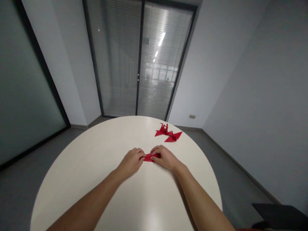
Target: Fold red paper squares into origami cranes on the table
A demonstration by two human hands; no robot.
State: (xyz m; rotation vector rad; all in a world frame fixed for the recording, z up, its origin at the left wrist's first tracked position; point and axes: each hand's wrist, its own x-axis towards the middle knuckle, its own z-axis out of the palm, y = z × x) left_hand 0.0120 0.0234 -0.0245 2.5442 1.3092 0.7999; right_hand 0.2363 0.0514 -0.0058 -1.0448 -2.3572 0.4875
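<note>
A small piece of folded red paper [148,158] lies low over the middle of the round white table [106,141]. My left hand [132,160] has its fingers closed on the paper's left end. At the right end, my right hand [165,156] pinches it between thumb and fingers. Much of the paper is covered by my fingers, so its full shape is hidden. Beyond my right hand, two red origami cranes sit close together: one crane [163,130] farther back, the other crane [173,137] nearer with its wings spread.
Behind the table stands a dark-framed glass partition [154,64] with blinds. A black chair part [281,216] shows at the lower right. Grey walls rise on both sides, with a socket [192,116] low on the right one.
</note>
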